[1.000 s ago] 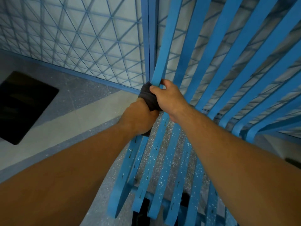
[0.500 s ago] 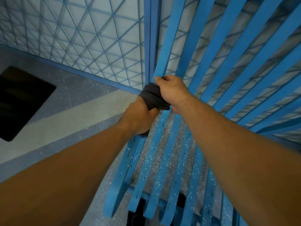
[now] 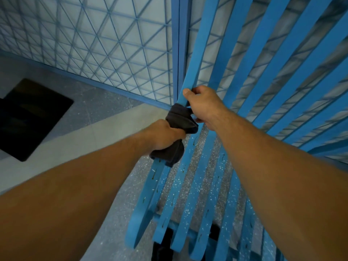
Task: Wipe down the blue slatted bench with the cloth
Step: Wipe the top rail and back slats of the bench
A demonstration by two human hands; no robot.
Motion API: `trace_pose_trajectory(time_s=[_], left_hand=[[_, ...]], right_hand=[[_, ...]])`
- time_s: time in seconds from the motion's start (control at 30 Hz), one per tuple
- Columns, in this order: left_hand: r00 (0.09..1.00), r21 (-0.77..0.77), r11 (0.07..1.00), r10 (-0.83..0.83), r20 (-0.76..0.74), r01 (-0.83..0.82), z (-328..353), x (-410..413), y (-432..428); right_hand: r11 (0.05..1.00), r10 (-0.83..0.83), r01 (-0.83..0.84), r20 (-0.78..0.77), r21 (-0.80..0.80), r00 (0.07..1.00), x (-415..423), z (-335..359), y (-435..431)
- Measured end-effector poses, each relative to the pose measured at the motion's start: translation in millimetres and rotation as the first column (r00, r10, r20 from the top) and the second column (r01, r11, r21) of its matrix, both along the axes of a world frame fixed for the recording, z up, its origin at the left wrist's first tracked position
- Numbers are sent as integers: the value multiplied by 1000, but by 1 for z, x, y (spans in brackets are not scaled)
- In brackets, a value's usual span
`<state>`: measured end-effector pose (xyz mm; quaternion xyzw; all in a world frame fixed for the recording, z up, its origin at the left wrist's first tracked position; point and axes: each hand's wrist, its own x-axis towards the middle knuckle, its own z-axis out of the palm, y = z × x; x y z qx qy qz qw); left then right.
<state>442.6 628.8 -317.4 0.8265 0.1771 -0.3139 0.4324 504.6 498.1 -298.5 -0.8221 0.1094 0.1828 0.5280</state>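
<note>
Cloth (image 3: 180, 119), dark and bunched, wraps one slat (image 3: 194, 59) near the left end of the blue slatted bench (image 3: 188, 204). The left hand (image 3: 163, 134) fingers clench its lower end. The right hand (image 3: 203, 104) fingers clench the slat at the cloth's top. That hand has slid higher, so the rubbing is climbing this slat. I think many slats are left.

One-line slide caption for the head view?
Left hand grips dark cloth wrapped round a blue bench slat; right hand holds the slat just above.

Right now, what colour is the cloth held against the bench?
The cloth is dark grey, almost black, seen in the head view.
</note>
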Motion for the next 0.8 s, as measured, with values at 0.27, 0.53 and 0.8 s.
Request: trace_pose_trajectory(time_s=[0.27, 0.53, 0.8], left_hand=[[799, 556, 819, -237, 552, -141, -10, -35, -39], [979, 229, 973, -55, 198, 8, -2, -7, -13], [986, 70, 997, -24, 165, 13, -7, -37, 0]], right_hand=[[999, -33, 32, 37, 17, 999, -2, -6, 0], [999, -30, 29, 33, 42, 999, 0, -12, -1], [999, -6, 5, 26, 52, 1000, 0, -15, -1]])
